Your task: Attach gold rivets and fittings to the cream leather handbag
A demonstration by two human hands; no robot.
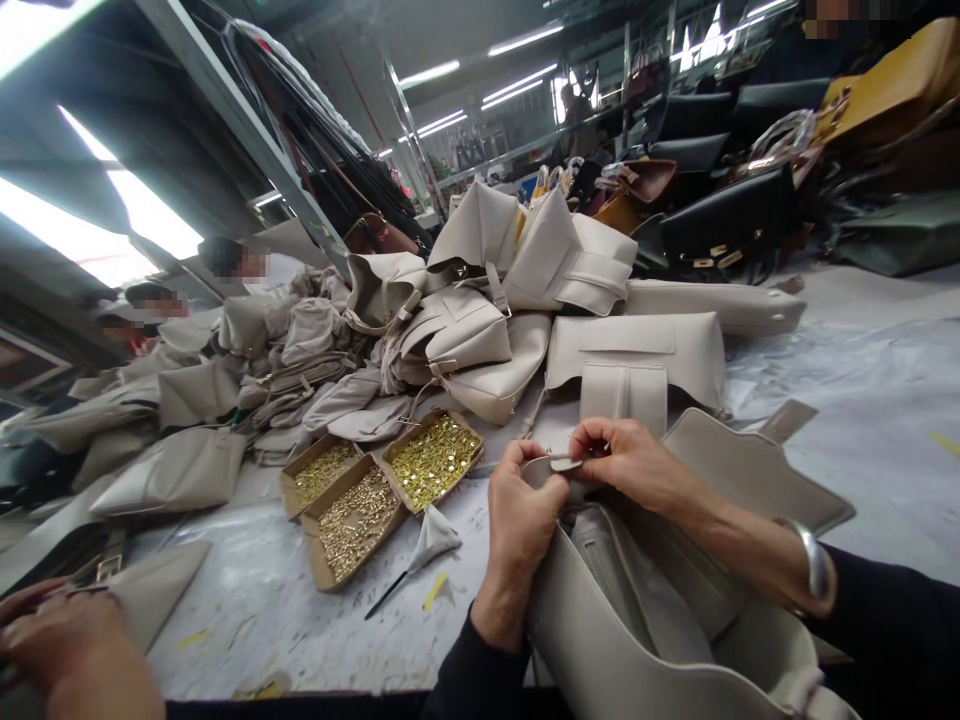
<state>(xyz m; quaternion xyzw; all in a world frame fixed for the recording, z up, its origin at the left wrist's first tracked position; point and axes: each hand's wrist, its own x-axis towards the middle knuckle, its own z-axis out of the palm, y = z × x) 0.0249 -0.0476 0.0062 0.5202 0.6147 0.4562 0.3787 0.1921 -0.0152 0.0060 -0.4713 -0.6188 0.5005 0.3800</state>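
A beige handbag [645, 640] lies open in front of me, with its lining showing inside. My left hand [525, 510] is closed on the bag's upper edge, thumb and fingers pinching it. Just right of it, my right hand [622, 465] pinches a small beige strap end [566, 464] at that same edge. The fingertips of both hands nearly meet there, and they partly hide what is between them. The bag's flap [757, 470] spreads out to the right behind my right forearm.
Several cardboard trays [319, 560] of small gold metal pieces stand left of my hands. Near them lie a white cone-shaped bag [436, 540] and a thin black stick [386, 595]. Beige bags [480, 340] are heaped behind. A co-worker's hand [82, 640] holds another bag at lower left.
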